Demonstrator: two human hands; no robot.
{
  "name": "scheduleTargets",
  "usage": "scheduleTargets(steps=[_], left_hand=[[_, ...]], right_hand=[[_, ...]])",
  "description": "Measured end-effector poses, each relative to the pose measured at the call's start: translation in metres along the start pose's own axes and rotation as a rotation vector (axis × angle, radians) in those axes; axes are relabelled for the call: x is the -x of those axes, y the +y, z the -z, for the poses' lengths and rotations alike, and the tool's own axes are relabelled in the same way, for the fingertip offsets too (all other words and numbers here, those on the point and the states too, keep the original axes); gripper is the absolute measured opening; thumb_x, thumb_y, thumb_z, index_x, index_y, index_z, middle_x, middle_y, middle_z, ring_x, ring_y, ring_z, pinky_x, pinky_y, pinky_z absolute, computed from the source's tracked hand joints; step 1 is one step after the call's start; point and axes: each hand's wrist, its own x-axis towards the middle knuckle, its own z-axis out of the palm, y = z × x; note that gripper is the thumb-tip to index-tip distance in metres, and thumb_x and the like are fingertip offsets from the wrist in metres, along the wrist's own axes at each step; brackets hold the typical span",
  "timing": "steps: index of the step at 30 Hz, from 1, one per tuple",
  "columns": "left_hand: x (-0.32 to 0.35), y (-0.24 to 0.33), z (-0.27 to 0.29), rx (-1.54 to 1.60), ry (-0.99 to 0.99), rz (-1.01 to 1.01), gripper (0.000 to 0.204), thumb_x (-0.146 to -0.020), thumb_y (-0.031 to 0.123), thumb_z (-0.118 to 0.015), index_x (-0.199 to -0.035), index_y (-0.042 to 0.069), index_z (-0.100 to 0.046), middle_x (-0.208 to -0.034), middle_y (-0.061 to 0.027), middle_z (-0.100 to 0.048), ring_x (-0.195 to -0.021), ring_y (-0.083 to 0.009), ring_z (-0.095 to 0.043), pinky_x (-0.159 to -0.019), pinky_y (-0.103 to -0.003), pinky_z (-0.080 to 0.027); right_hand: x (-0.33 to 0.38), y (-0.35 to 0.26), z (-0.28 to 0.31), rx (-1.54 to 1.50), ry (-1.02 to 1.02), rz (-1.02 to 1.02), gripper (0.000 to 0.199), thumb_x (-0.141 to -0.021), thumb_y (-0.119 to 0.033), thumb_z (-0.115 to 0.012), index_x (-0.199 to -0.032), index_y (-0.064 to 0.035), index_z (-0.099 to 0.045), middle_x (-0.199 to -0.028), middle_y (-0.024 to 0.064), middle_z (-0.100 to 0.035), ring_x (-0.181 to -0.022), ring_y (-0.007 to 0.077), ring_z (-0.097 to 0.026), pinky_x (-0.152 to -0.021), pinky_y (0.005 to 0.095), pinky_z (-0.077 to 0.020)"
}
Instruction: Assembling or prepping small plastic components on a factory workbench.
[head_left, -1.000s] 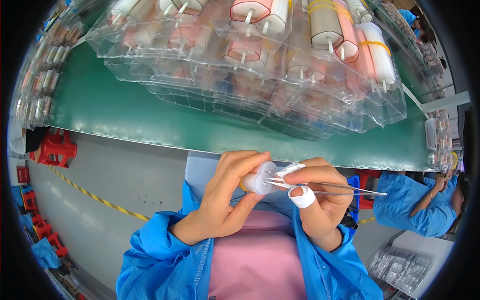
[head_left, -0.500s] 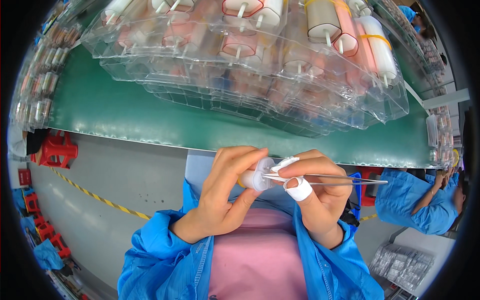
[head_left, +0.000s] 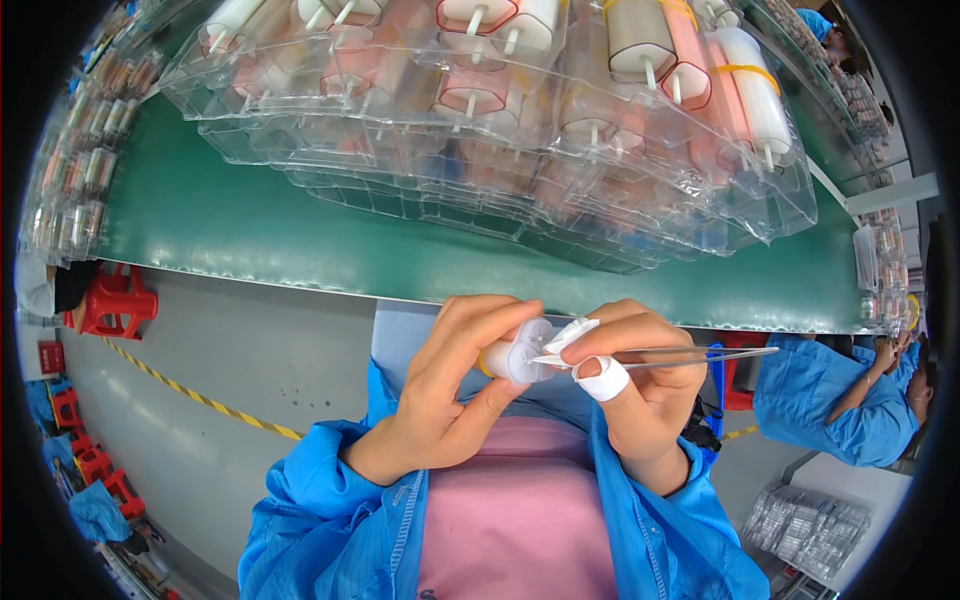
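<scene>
Between the fingers and thumb of my left hand (head_left: 455, 385) is a small whitish translucent cylinder (head_left: 512, 358), its open-looking end turned to the right. A yellow spot shows at its left edge. My right hand (head_left: 640, 385) grips a pair of metal tweezers (head_left: 690, 354), whose tips reach the cylinder's end. White wrapping (head_left: 603, 379) covers part of my right thumb, and more white material sits on a finger. Whether the tips pinch a small part I cannot tell. Both hands are just in front of the green table's edge (head_left: 300, 286).
Stacked clear plastic trays (head_left: 480, 170) stand on the green table, holding white, pink and grey cylinders (head_left: 640, 50) with thin stems. A person in blue (head_left: 830, 400) works at the right. Red stools (head_left: 118, 300) and a yellow-black floor stripe (head_left: 210, 400) are at the left.
The tweezers and my right hand have shifted very slightly to the right. My left hand still holds the cylinder in nearly the same place.
</scene>
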Motion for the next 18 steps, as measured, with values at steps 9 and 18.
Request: scheduleTargets(steps=[9,18], left_hand=[[-0.0019,0.0032,-0.0031,0.076,0.033,0.023,0.044,-0.083,0.007,-0.060,-0.124,-0.006,-0.047,-0.114,-0.0188,-0.051,-0.100,-0.0261,-0.052,-0.086,-0.034,-0.043],[-0.0008,-0.0015,0.0000,0.072,-0.032,0.017,0.046,-0.087,0.008,-0.058,-0.126,-0.008,-0.042,-0.119,-0.0185,-0.046,-0.107,-0.0234,-0.051,-0.090,-0.033,-0.042]], right_hand=[[0.0007,0.0009,-0.0003,-0.002,0.024,0.045,0.014,-0.074,0.003,-0.068,-0.088,0.0025,-0.067,-0.083,0.0147,-0.066,-0.072,0.0175,-0.062,-0.063,0.0248,-0.0476],[0.0007,-0.0008,0.0001,0.056,-0.009,0.033,0.013,-0.075,0.002,-0.067,-0.088,0.0011,-0.067,-0.084,0.0142,-0.066,-0.073,0.0180,-0.064,-0.063,0.0246,-0.0496]])
